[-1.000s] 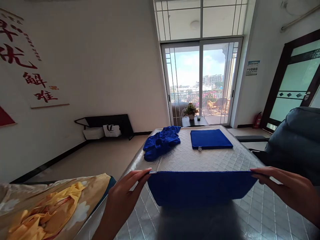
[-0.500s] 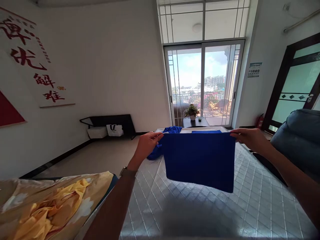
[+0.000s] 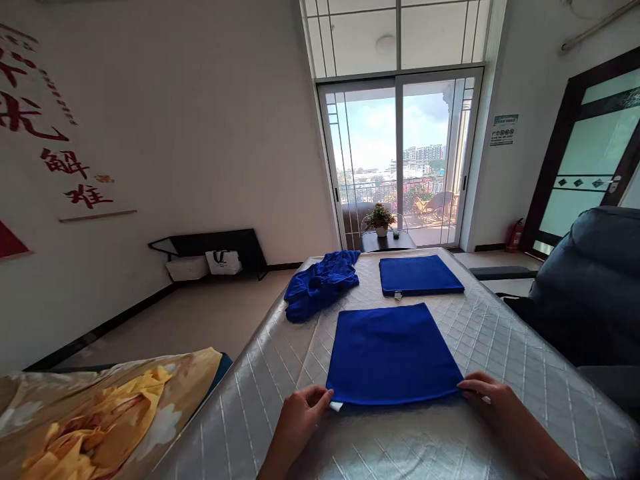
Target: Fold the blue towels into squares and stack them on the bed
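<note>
A folded blue cloth (image 3: 393, 353) lies flat on the silver quilted mattress (image 3: 510, 360) in front of me. My left hand (image 3: 300, 413) pinches its near left corner, where a small white tag shows. At the near right corner my right hand (image 3: 487, 397) grips the cloth's edge with curled fingers. Farther back lies a second, neatly folded blue cloth (image 3: 419, 275). A crumpled heap of blue cloth (image 3: 320, 287) sits at the back left of the mattress.
A yellow flowered bedding bundle (image 3: 100, 420) lies at the lower left. A dark padded chair (image 3: 590, 280) stands at the right. Behind the mattress are a small table with a potted plant (image 3: 380, 220) and glass balcony doors (image 3: 400, 153). Bags (image 3: 223, 261) sit by the left wall.
The cloth hung in the air between both hands, stretched wide, then folded narrower. Now it lies flat on the mattress, and both hands have come down to its near corners.
</note>
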`<state>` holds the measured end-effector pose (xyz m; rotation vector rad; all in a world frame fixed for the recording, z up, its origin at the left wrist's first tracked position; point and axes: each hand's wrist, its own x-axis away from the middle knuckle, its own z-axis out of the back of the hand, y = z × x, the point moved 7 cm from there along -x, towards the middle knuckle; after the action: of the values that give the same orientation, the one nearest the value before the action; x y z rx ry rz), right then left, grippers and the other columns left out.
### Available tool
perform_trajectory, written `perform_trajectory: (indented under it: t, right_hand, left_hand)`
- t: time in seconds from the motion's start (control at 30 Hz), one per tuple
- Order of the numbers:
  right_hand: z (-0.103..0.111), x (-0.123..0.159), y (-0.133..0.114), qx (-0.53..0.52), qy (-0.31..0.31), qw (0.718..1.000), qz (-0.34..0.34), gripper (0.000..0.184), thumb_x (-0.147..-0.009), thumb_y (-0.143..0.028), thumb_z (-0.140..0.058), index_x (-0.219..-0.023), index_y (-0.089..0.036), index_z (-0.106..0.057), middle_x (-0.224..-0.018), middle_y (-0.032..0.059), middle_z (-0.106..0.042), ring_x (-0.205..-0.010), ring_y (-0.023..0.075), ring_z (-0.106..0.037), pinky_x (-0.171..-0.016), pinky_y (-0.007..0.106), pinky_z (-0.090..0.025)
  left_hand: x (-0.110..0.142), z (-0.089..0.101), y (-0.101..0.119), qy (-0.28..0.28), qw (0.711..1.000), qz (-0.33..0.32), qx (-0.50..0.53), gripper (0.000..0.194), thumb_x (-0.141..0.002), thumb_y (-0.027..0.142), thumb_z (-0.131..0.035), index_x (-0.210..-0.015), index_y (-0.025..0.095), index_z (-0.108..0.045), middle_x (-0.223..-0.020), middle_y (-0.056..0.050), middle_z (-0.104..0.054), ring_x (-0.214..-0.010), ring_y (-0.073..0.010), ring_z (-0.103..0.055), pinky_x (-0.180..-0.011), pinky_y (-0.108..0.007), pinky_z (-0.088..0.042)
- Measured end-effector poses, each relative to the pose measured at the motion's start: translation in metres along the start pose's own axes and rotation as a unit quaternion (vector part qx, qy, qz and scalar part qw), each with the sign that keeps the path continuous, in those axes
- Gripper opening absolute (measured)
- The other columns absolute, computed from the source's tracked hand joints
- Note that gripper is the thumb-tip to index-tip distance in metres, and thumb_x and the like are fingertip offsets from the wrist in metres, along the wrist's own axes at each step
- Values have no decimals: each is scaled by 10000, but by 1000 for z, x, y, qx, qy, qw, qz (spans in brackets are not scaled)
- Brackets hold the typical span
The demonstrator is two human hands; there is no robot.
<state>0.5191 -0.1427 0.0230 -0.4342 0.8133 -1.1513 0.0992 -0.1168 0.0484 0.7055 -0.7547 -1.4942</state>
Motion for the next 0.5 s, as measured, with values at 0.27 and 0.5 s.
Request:
perform_trajectory:
  t: [0.27, 0.5]
  right_hand:
    - [-9, 22, 3, 45, -20, 998, -42, 438, -1006, -507, -401, -1076, -287, -774, -1127, 71, -741, -976, 218, -733, -893, 317, -596]
    - [-18, 38, 13, 60, -61, 996, -28, 382, -1005, -413, -419, -1137, -307, -762, -1205, 61, -725, -1047, 220, -719, -923, 305, -587]
  left_hand:
    - [20, -8, -10, 45, 998, 35, -42, 352, -878, 513, -484, -918, 235, -697, -772, -16, -781, -726, -215, -744, -726, -284, -545]
    - [32, -5, -20, 109, 987, 26, -117, 302, -920, 433, -425, -976, 281, -680, -838, -9, -789, -782, -203, -759, -674, -250, -535]
